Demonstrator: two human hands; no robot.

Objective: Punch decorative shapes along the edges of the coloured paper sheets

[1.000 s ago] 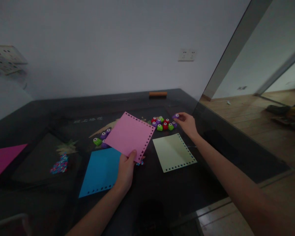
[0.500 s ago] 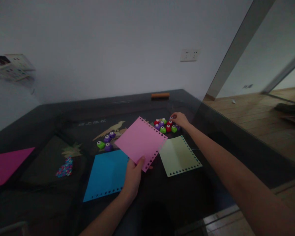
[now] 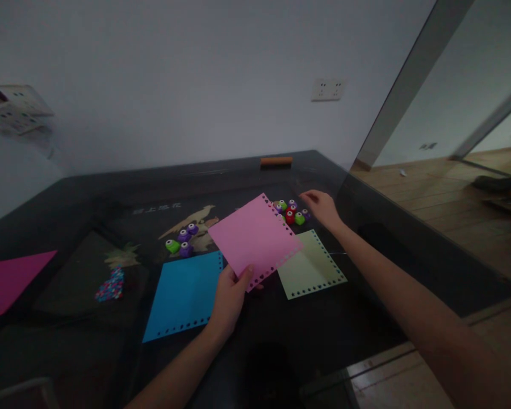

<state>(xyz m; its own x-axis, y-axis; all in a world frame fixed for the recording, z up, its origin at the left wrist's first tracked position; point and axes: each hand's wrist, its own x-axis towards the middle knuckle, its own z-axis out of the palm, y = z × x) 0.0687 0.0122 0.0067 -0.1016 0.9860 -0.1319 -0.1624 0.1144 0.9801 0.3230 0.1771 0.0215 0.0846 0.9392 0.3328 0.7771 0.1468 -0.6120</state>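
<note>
My left hand (image 3: 232, 289) pinches a pink sheet of paper (image 3: 253, 236) by its lower corner, thumb on top. Small shaped holes run along two of the sheet's edges. My right hand (image 3: 322, 209) hovers just right of a cluster of small craft punches, its fingers loosely apart with nothing visible between them. A purple punch (image 3: 292, 204), a red punch (image 3: 290, 216) and a green punch (image 3: 299, 218) stand in that cluster, each with an eye-like white top. The pink sheet hides part of the cluster. Beneath it lies a pale green punched sheet (image 3: 313, 270).
A blue punched sheet (image 3: 183, 295) lies left of centre. Behind it sit several more punches (image 3: 184, 235). A magenta sheet (image 3: 15, 284) rests at the far left, and an orange-brown roll (image 3: 276, 161) by the wall. The dark tabletop (image 3: 315, 335) bears printed pictures.
My right hand has come off the purple punch and drawn slightly up and right. The pink sheet has moved right, covering more of the punches. The view has shifted slightly.
</note>
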